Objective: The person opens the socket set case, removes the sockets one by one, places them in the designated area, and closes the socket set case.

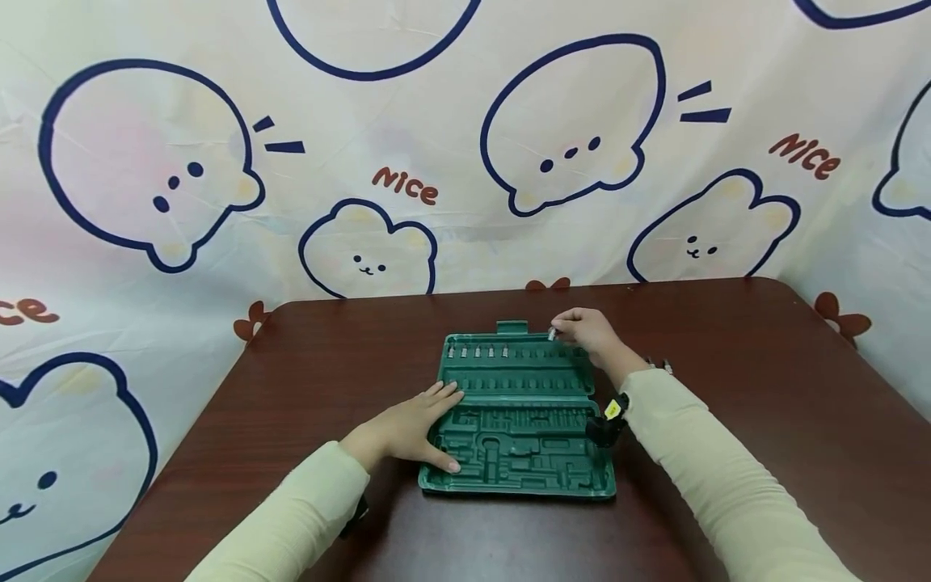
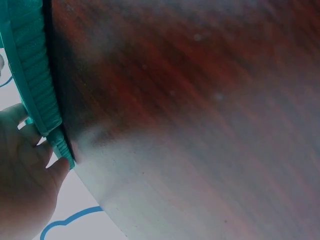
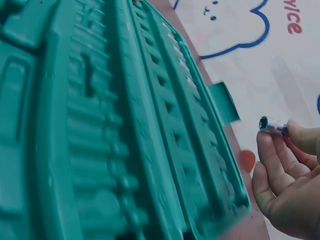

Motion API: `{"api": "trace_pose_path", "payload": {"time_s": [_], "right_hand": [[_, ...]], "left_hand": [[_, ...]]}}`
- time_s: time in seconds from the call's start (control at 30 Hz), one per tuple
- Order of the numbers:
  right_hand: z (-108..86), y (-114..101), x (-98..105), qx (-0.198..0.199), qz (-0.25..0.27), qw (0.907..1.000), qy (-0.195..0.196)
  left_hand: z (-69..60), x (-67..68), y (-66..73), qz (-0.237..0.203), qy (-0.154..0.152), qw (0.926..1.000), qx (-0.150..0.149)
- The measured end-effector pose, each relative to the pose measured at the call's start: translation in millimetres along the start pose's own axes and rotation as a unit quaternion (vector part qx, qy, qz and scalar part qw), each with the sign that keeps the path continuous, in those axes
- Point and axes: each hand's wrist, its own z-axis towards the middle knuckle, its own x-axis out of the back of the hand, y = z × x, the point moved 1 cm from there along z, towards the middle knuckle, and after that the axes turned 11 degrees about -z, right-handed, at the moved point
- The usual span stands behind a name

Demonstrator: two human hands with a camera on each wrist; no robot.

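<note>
A green plastic tool case [image 1: 520,482] lies unfolded on the table, with molded slots in both halves. Several small metal sockets [image 1: 478,352] stand in the left part of the far half's top row. Between thumb and fingertips, my right hand [image 1: 592,333] pinches a small silver socket [image 3: 272,126] above the case's far right corner. Its round open end faces the case in the right wrist view. My left hand [image 1: 409,426] rests on the case's left edge, fingers spread and thumb on the near half. Only part of that hand shows in the left wrist view.
Small metal pieces [image 1: 660,366] lie on the brown table [image 1: 327,364] just past my right forearm, partly hidden by the sleeve. A latch tab [image 1: 512,326] sticks out from the case's far edge. A cartoon-printed cloth [image 1: 451,145] hangs behind the table.
</note>
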Motion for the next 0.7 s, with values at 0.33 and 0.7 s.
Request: {"api": "trace_pose_path", "payload": {"time_s": [0.33, 0.7], "right_hand": [[-17.5, 14, 39, -0.007, -0.014, 0.9998, 0.009], [-38.7, 36, 84, -0.025, -0.053, 0.9975, 0.04]], "left_hand": [[1.9, -0.1, -1.9, 0.004, 0.002, 1.0, -0.003], [1.5, 0.7, -0.3, 0.003, -0.001, 1.0, 0.0]]}}
